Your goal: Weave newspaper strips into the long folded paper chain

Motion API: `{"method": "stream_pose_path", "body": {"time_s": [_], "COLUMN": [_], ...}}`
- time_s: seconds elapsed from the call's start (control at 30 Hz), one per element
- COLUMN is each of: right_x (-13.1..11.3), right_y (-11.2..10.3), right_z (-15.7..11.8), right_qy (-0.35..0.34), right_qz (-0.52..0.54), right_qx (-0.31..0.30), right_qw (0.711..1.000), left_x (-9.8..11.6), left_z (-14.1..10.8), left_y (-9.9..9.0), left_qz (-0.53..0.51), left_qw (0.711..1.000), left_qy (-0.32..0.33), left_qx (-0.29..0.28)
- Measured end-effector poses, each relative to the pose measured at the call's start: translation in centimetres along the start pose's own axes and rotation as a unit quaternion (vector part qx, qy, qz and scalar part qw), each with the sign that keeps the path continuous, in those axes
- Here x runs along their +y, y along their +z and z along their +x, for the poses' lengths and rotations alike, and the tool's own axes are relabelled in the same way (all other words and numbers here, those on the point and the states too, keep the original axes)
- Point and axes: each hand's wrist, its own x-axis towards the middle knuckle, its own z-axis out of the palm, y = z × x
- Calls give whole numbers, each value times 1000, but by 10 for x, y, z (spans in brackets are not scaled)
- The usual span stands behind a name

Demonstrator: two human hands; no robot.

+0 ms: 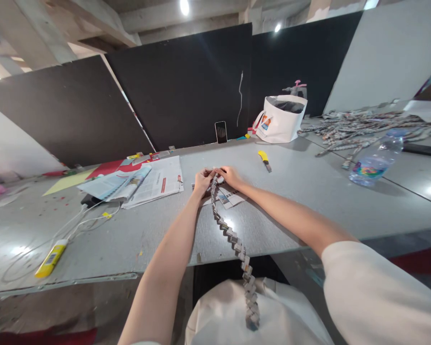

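Note:
A long zigzag chain of folded newspaper strips (231, 235) runs from my fingers over the table's near edge and down onto my lap. At its far end, my left hand (203, 181) pinches the chain from the left. Closed at the same end from the right is my right hand (230, 176), its fingertips meeting the left ones. Exactly how the last fold sits between the fingertips is too small to make out. Cut pieces of newspaper (232, 197) lie flat on the table under and beside my hands.
Beyond my right hand lies a yellow utility knife (264, 161). Newspapers (161, 182) are stacked at left, near a yellow glue stick (51, 258) and white cables. A phone (221, 132) leans on the black partition. At right stand a white bag (282, 120) and a plastic bottle (377, 158).

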Motion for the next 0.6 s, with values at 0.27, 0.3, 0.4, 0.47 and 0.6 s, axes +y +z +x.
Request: {"method": "stream_pose_path", "body": {"time_s": [0.27, 0.3, 0.4, 0.47, 0.6], "right_x": [1, 2, 4, 5, 7], "right_y": [6, 6, 6, 5, 5], "right_z": [0, 0, 1, 1, 1], "right_qy": [-25, -41, -63, -56, -53], "right_qz": [122, 123, 99, 86, 77], "right_qx": [-1, -7, 4, 12, 11], "right_qw": [992, 992, 993, 995, 996], "left_x": [0, 1, 1, 1, 0], "left_z": [1, 1, 0, 0, 0], "left_y": [0, 0, -2, -3, 1], "left_qz": [-87, -98, -108, -108, -126], "left_qw": [993, 991, 990, 989, 985], "left_qy": [-76, -82, -94, -102, -116], "left_qx": [34, 28, 6, -9, -3]}}
